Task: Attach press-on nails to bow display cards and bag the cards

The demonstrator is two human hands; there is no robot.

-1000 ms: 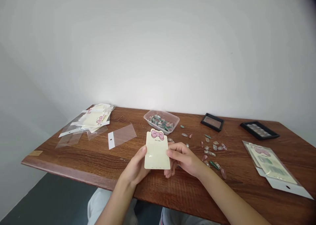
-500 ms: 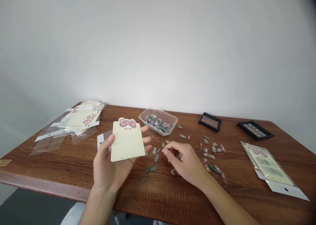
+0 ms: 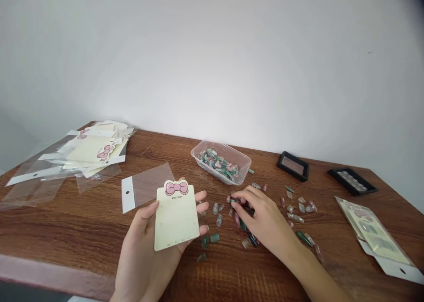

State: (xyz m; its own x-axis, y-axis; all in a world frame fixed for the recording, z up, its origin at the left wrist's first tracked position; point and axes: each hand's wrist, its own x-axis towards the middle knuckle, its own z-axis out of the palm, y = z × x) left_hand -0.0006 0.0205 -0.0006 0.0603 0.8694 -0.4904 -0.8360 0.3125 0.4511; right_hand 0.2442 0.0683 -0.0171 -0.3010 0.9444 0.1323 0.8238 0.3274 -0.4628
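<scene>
Left hand (image 3: 145, 253), half open, holds a blank card (image 3: 177, 222); right hand (image 3: 265, 216), fingertips nearly closed, touches loose pieces (image 3: 236, 220), grip unclear. Rightward lies a filled packet (image 3: 377, 233).

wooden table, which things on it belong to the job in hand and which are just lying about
Likely belong:
- bow card, held in left hand
- loose pieces at right hand's fingertips
- clear tub of similar pieces
- clear bag
- card pile
- filled bag

Seemingly lying about:
- left black tray
- right black tray
</scene>
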